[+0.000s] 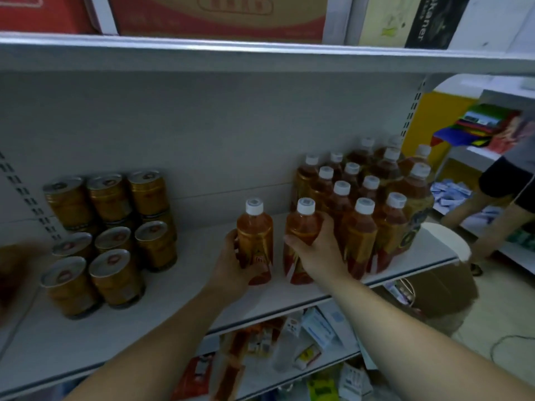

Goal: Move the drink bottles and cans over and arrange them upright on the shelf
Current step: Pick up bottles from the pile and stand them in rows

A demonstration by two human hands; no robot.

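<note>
Two amber tea bottles with white caps stand upright on the white shelf (179, 290). My left hand (231, 264) grips the left bottle (256, 233) around its lower body. My right hand (320, 250) grips the right bottle (301, 224) at its middle. Directly to the right stands a packed group of several like bottles (362, 198), all upright. On the shelf's left side sit several gold cans (110, 235), some stacked in two tiers.
A shelf board (260, 56) with cardboard boxes overhangs above. The lower shelf (289, 351) holds mixed small packages and lying bottles. A white round bin (445, 241) stands at the shelf's right end. Another person (503, 192) bends in the aisle at right.
</note>
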